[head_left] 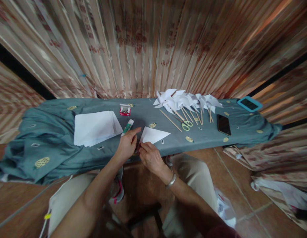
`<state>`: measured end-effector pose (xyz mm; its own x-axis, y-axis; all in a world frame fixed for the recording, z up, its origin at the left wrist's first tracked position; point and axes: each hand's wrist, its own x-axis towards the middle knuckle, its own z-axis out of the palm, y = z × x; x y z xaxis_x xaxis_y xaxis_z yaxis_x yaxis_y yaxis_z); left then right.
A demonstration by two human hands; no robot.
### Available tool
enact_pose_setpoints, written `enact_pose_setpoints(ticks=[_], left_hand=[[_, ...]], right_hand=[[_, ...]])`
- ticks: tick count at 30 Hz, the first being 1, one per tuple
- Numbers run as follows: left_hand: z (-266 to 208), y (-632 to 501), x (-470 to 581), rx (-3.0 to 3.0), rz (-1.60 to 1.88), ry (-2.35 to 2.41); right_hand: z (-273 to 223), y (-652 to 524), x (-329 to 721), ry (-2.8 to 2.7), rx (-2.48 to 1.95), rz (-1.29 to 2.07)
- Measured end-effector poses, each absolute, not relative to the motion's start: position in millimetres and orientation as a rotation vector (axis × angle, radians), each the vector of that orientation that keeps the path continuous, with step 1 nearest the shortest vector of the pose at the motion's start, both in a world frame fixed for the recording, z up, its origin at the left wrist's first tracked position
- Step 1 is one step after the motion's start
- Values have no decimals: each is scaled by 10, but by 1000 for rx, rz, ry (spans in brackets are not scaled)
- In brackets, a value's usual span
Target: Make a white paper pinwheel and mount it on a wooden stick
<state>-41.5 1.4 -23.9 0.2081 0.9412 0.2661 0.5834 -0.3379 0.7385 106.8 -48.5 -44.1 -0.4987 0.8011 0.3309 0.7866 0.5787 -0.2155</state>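
A white sheet of paper (154, 135), folded into a triangle, lies near the front edge of the cloth-covered table. My right hand (151, 158) has its fingers closed on the paper's lower left corner; a bracelet circles that wrist. My left hand (128, 142) is just left of the paper, index finger stretched out toward its left edge and the other fingers loosely bent. Whether its thumb touches the paper is hard to see. Right behind my left hand lies a glue stick (128, 127) with a white cap and green label.
A stack of white paper (94, 128) lies at left, a small red box of pins (125, 110) behind. Several paper pinwheels (178, 99) on sticks lie at the back right, with green-handled scissors (186, 125), a phone (223, 124) and a blue-framed tablet (249, 103). Curtains hang behind.
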Motion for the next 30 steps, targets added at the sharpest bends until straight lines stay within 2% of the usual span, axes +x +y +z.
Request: enact_pose_setpoints(ticks=[6,10,15,19,25,30], left_hand=[[-176,95,-405,1943,1025,1401],[-194,106,-284,1933,874,1266],[-238,54,-121,2014,534,1264],[-248,23,-86,2030,484,1316],[-302,39,-38,2121,579,1402],[-295,64,23,2163,571,1448]], right_hand=[[-384,-515,1071,-2422,-1202,54],[-337,-719,1121,-2305,-1096,154],[-173,-921,1318,-1834,-1232,557],[-212,-672,1574,-1249,-1402,843],[-521,-95,1857,-1074,-1517,777],[-612,-81,1917,-1275,-1675,474]])
